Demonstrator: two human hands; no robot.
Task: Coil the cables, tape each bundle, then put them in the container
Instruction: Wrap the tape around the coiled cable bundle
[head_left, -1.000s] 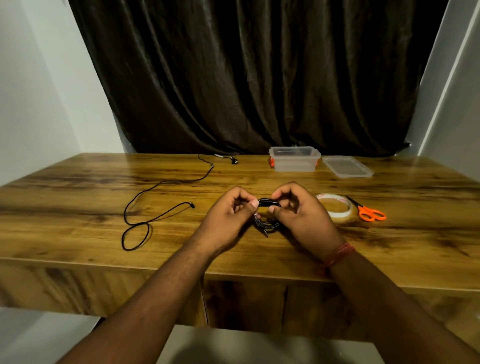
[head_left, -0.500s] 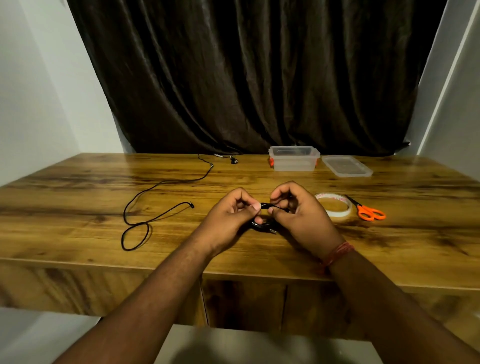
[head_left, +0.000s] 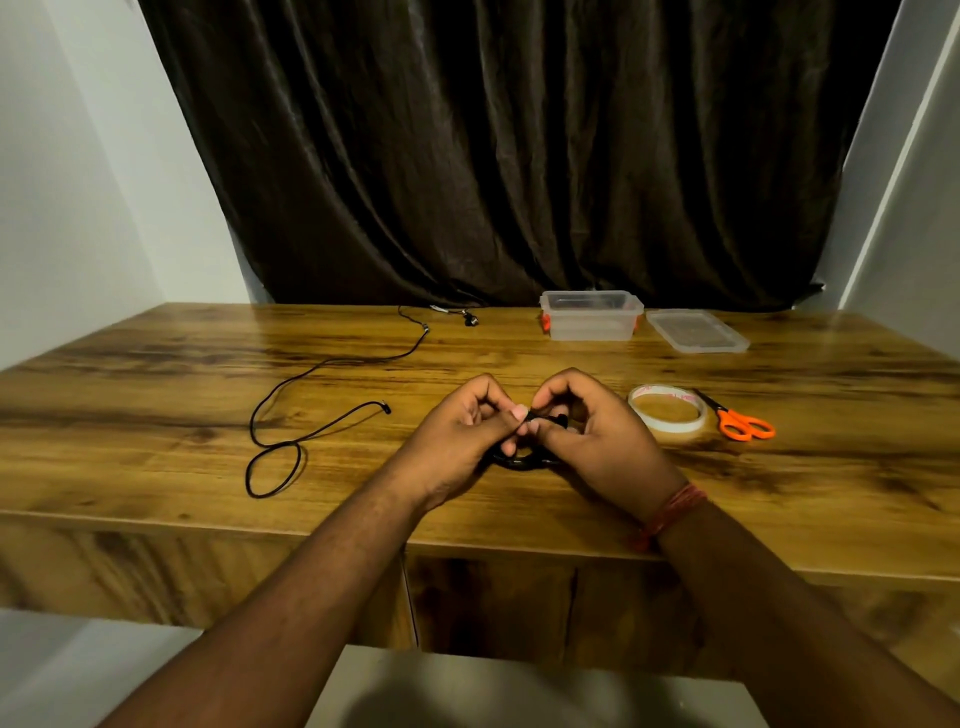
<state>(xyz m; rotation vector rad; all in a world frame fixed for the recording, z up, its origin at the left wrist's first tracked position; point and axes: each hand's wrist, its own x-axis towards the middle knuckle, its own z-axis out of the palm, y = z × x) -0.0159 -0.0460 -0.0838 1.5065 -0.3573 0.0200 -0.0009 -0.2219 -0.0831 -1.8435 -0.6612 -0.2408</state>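
Note:
A small coiled black cable (head_left: 522, 460) sits between my hands just above the wooden table (head_left: 156, 374). My left hand (head_left: 457, 441) and my right hand (head_left: 597, 441) both pinch the top of the coil with thumb and fingertips; most of the bundle is hidden by my fingers. A second black cable (head_left: 311, 395) lies loose and uncoiled on the table to the left. The roll of clear tape (head_left: 667, 415) lies just right of my right hand. The clear container (head_left: 592, 322) stands open at the back.
Orange-handled scissors (head_left: 743, 423) lie right of the tape. The container's lid (head_left: 696, 331) rests beside it at the back right. A dark curtain (head_left: 519, 156) hangs behind the table. The table's front edge runs under my forearms.
The coil has dropped and tilted flatter toward the table. My fingertips have closed in together on its top strand.

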